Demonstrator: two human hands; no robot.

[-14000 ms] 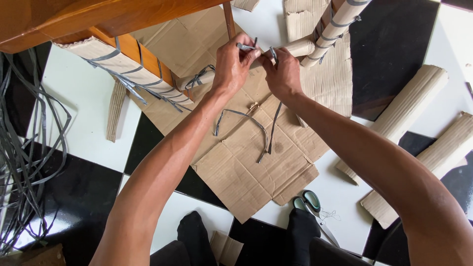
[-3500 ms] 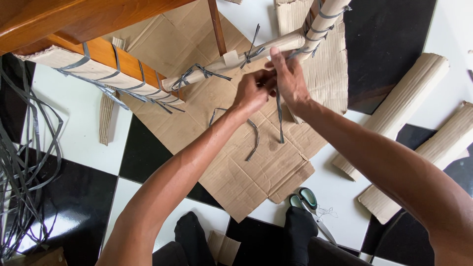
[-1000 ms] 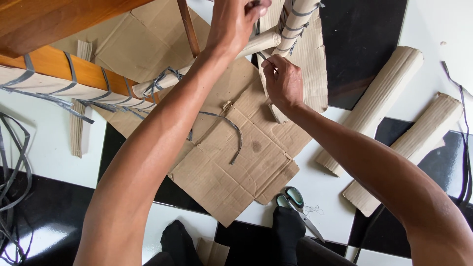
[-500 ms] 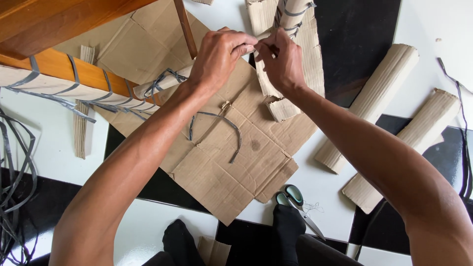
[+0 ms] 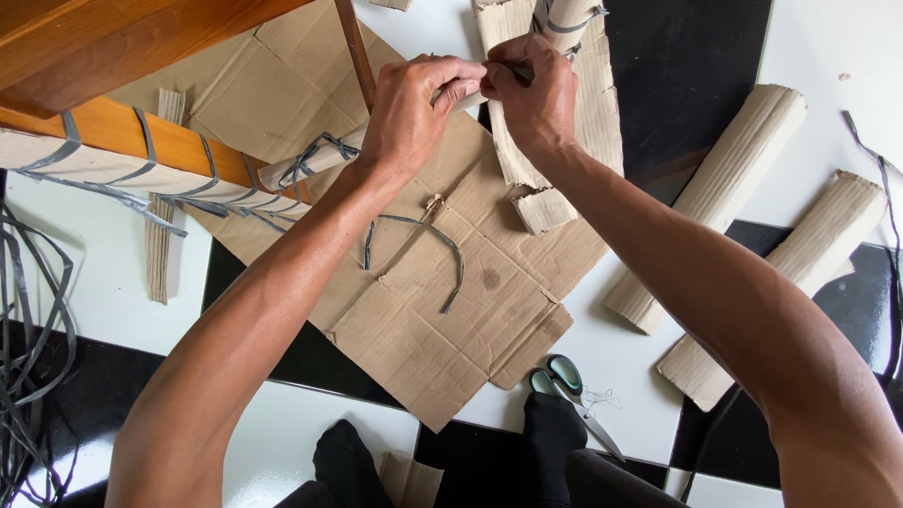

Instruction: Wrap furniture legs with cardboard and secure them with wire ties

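Note:
My left hand (image 5: 409, 108) and my right hand (image 5: 534, 94) meet at a cardboard-wrapped wooden rail (image 5: 324, 155) of an orange-brown piece of furniture (image 5: 122, 42). Both pinch a thin grey plastic strap (image 5: 515, 71) around the rail, thumbs and fingertips nearly touching. Earlier strap ties (image 5: 315, 149) bind the cardboard further left on the rail. An upright cardboard-wrapped leg (image 5: 564, 17) stands just right of my hands. A loose piece of grey strap (image 5: 442, 246) lies curved on the flat cardboard sheet (image 5: 442, 320) below.
Scissors with green handles (image 5: 564, 381) lie on the black and white tiled floor by my dark-socked feet (image 5: 550, 428). Two rolled corrugated cardboard pieces (image 5: 724, 188) lie to the right. A tangle of grey straps (image 5: 33, 329) sits at far left. A cardboard strip (image 5: 162, 245) lies left.
My left hand came down from above the rail to meet my right hand, and both now pinch the strap close together at the rail. The view shifted slightly.

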